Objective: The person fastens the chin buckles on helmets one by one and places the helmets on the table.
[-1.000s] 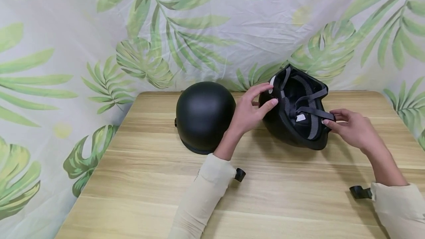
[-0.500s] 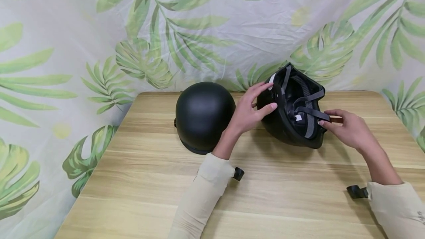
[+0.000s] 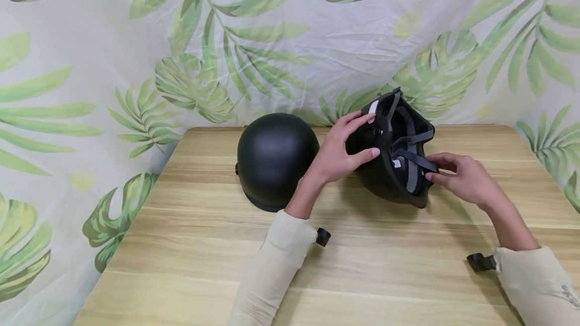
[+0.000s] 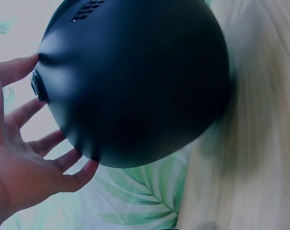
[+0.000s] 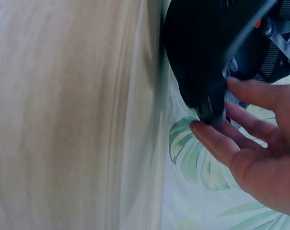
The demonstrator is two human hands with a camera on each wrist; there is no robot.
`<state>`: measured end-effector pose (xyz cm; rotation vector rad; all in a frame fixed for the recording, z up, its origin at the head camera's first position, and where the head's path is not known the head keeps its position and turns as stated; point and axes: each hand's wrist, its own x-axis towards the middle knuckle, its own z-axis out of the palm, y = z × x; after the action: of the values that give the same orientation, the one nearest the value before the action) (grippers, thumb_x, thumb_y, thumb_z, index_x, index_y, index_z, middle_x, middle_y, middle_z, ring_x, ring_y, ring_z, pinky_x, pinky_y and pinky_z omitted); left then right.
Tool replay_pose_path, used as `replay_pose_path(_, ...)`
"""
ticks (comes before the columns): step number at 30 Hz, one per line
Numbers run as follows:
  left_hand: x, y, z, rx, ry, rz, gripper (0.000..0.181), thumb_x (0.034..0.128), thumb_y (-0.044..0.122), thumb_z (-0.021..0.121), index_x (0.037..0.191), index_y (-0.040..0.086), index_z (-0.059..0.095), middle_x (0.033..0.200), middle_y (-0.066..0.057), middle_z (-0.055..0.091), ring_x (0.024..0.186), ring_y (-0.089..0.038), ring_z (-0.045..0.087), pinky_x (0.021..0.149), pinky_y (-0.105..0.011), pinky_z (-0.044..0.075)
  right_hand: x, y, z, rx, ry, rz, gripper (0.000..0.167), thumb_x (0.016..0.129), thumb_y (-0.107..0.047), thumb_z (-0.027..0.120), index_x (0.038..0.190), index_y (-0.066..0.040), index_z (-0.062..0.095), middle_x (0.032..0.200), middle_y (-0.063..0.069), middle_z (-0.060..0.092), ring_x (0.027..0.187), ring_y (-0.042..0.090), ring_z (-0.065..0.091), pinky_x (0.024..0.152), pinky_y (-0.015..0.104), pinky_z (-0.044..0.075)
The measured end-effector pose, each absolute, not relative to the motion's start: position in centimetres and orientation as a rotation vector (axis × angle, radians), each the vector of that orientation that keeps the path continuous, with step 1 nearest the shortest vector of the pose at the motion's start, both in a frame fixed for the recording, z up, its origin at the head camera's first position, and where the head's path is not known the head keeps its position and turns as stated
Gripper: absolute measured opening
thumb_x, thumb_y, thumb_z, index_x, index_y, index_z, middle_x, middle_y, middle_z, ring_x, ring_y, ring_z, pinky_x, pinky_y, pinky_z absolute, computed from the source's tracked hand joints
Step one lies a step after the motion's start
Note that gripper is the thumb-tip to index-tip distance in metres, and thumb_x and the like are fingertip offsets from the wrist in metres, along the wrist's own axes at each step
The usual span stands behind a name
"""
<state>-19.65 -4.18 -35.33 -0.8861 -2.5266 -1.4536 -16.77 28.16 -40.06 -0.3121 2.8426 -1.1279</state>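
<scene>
A black helmet [image 3: 378,182] is tilted on its side at the back right, its hollow toward the right. Grey straps [image 3: 414,159] cross its padded inside. My left hand [image 3: 334,151] holds the shell from the left; in the left wrist view its spread fingers and thumb touch the shell around a small knob [image 4: 38,86]. My right hand [image 3: 466,177] pinches the right edge of the rim near a strap, also seen in the right wrist view. Whether the helmet touches the table cannot be told. A second black helmet [image 3: 277,160] sits dome up to the left, partly behind my left wrist.
The wood-grain table [image 3: 204,265] ends at the back against a leaf-patterned cloth [image 3: 254,24]. Black wrist-worn pieces stick out from both beige sleeves [image 3: 276,260].
My right hand has moved left, and the held helmet has turned so that less of its inside shows. My left hand stays nearly in place. The other helmet has not moved.
</scene>
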Motion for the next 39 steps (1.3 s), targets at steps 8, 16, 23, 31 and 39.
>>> replay_pose_path(8,-19.58,-4.50,-34.96,-0.907,-2.571,-1.416,0.078,0.0921,0.034,0.082,0.161,0.025,0.047,0.170,-0.007,0.031,0.157,-0.022,0.027,0.124,-0.052,0.032,-16.77,28.29,-40.07,-0.388,2.704,-1.211,0.050,0.100,-0.011,0.074,0.143,0.008,0.059,0.140,0.033,0.061,0.130,0.049,0.060,0.083,0.007,0.050)
replay_pose_path(16,-19.81,-4.27,-35.26,-0.737,-2.683,-1.428,0.091,0.0894,0.048,0.083,0.165,0.028,0.038,0.170,-0.004,0.032,0.154,-0.020,0.034,0.125,-0.048,0.033,-16.93,28.55,-39.91,-0.292,2.799,-1.108,0.052,0.100,-0.020,0.077,0.142,0.006,0.061,0.135,0.033,0.065,0.125,0.052,0.063,0.077,0.008,0.046)
replay_pose_path(23,-19.83,-4.62,-35.31,-0.800,-2.691,-1.411,0.090,0.0919,0.044,0.081,0.167,0.027,0.035,0.172,-0.007,0.028,0.157,-0.024,0.031,0.124,-0.052,0.034,-16.93,28.50,-40.19,-0.264,2.798,-1.072,0.051,0.099,-0.024,0.078,0.141,0.003,0.064,0.132,0.031,0.068,0.123,0.051,0.064,0.078,0.013,0.046)
replay_pose_path(31,-19.37,-4.22,-34.80,-0.766,-2.670,-1.384,0.086,0.0892,0.045,0.084,0.163,0.025,0.044,0.169,-0.007,0.034,0.154,-0.023,0.036,0.123,-0.047,0.036,-16.86,27.80,-40.72,-0.358,2.670,-1.149,0.045,0.100,-0.014,0.075,0.139,0.007,0.063,0.132,0.028,0.069,0.125,0.047,0.065,0.082,0.013,0.053)
replay_pose_path(39,-19.68,-4.21,-35.41,-0.757,-2.681,-1.410,0.086,0.0906,0.047,0.082,0.164,0.031,0.040,0.169,-0.004,0.034,0.154,-0.020,0.036,0.123,-0.047,0.036,-16.88,27.74,-40.85,-0.371,2.663,-1.132,0.043,0.101,-0.011,0.073,0.139,0.007,0.063,0.132,0.029,0.068,0.125,0.048,0.065,0.083,0.013,0.053)
